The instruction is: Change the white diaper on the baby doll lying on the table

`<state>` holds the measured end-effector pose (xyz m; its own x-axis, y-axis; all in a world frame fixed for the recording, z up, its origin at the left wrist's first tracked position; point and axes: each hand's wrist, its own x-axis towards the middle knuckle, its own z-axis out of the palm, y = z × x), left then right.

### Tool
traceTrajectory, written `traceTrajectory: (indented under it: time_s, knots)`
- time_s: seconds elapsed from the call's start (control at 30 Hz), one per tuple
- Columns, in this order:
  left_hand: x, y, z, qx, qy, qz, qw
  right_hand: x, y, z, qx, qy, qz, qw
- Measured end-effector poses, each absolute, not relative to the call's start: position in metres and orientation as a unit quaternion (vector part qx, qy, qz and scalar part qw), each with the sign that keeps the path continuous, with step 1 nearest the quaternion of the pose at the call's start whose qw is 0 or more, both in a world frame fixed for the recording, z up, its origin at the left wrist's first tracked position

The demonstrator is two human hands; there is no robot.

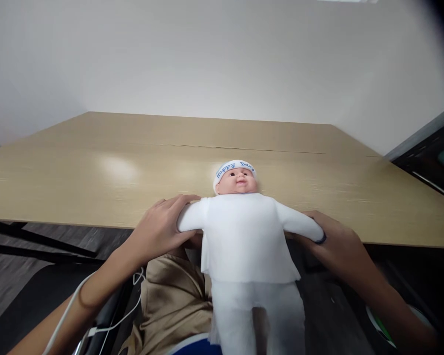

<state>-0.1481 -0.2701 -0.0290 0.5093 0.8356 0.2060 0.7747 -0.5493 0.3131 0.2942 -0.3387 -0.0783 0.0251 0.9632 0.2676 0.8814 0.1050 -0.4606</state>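
Observation:
A baby doll (244, 236) in a white top and white trousers lies face up, tilted against the table's front edge. Its head rests over the tabletop, and a white headband (235, 167) with blue lettering goes round it. My left hand (163, 224) is closed round the doll's arm at the left. On the other side, my right hand (333, 239) grips the end of the doll's other arm, where a dark blue band shows at the cuff. The doll's legs hang down over my lap, and its lower ends are cut off by the frame.
A wooden table (77, 172) stretches ahead to a pale wall (207, 59). At the right edge stands a dark screen-like object (432, 153). A white cable (124, 323) hangs by my left forearm, beside a black chair (29, 305).

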Motion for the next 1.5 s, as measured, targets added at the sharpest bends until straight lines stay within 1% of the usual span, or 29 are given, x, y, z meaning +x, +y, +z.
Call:
traceTrajectory:
  time_s: [0.23, 0.43, 0.67, 0.8, 0.97, 1.07, 1.2, 1.33, 1.5]
  knots:
    - [-0.155, -0.222, -0.043, 0.819, 0.544, 0.156, 0.094, 0.29, -0.289, -0.089, -0.675, -0.68, 0.104, 0.265]
    - [-0.15, -0.164, -0.041, 0.811, 0.564, 0.118, 0.101, 0.287, -0.211, -0.084, -0.661, -0.702, 0.11, 0.241]
    - [-0.142, -0.088, -0.044, 0.824, 0.55, 0.127, 0.044, 0.295, -0.119, -0.094, -0.626, -0.727, 0.085, 0.268]
    - [-0.142, -0.047, -0.049, 0.82, 0.555, 0.137, 0.031, 0.291, -0.082, -0.095, -0.644, -0.715, 0.074, 0.26]
    - [-0.142, 0.005, -0.061, 0.817, 0.548, 0.178, 0.012, 0.289, -0.042, -0.094, -0.633, -0.712, 0.078, 0.293]
    - [-0.138, 0.032, -0.068, 0.805, 0.561, 0.189, -0.036, 0.291, -0.019, -0.095, -0.653, -0.695, 0.069, 0.291]
    - [-0.134, 0.057, -0.073, 0.767, 0.592, 0.234, -0.076, 0.291, 0.012, -0.095, -0.667, -0.679, 0.05, 0.304]
    - [-0.138, 0.068, -0.077, 0.739, 0.612, 0.275, -0.069, 0.293, 0.036, -0.098, -0.654, -0.688, 0.01, 0.316]
    - [-0.146, 0.073, -0.081, 0.728, 0.63, 0.265, -0.054, 0.303, 0.046, -0.112, -0.661, -0.683, -0.051, 0.307]
